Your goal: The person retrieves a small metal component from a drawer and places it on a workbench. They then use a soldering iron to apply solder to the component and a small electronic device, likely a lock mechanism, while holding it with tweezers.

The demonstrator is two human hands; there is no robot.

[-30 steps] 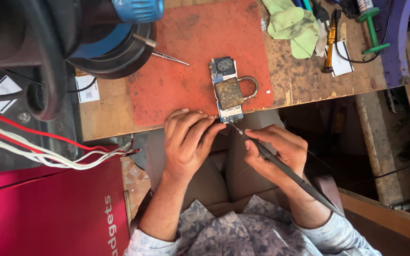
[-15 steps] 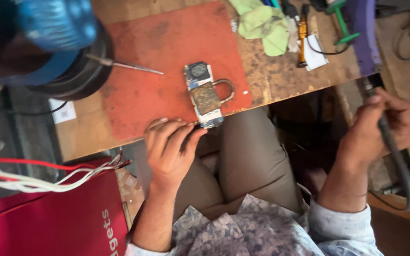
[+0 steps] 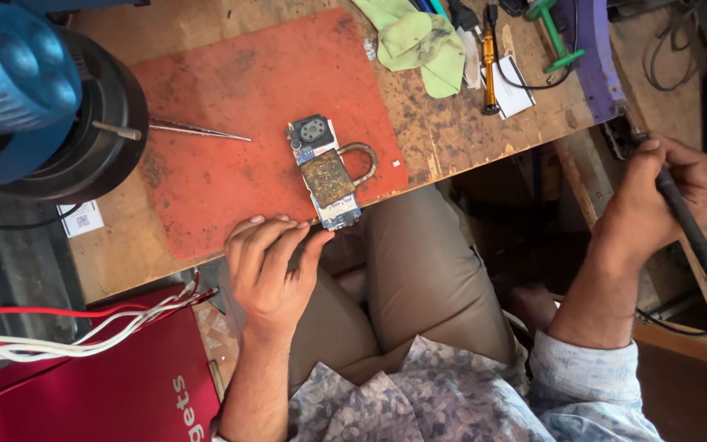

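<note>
Left hand [image 3: 267, 266] rests flat at the near edge of the worn red rubber mat [image 3: 231, 115], fingers spread loosely, fingertips touching the small blue circuit board [image 3: 325, 172] weighted by a rusty brass padlock [image 3: 333, 176]; right hand [image 3: 664, 192] well off to the right, beside the wooden bench, fingers closed around a black cabled soldering iron handle [image 3: 693, 241]; steel tweezers [image 3: 194, 129] lie on the mat; green cloth [image 3: 419, 41] at the far edge.
</note>
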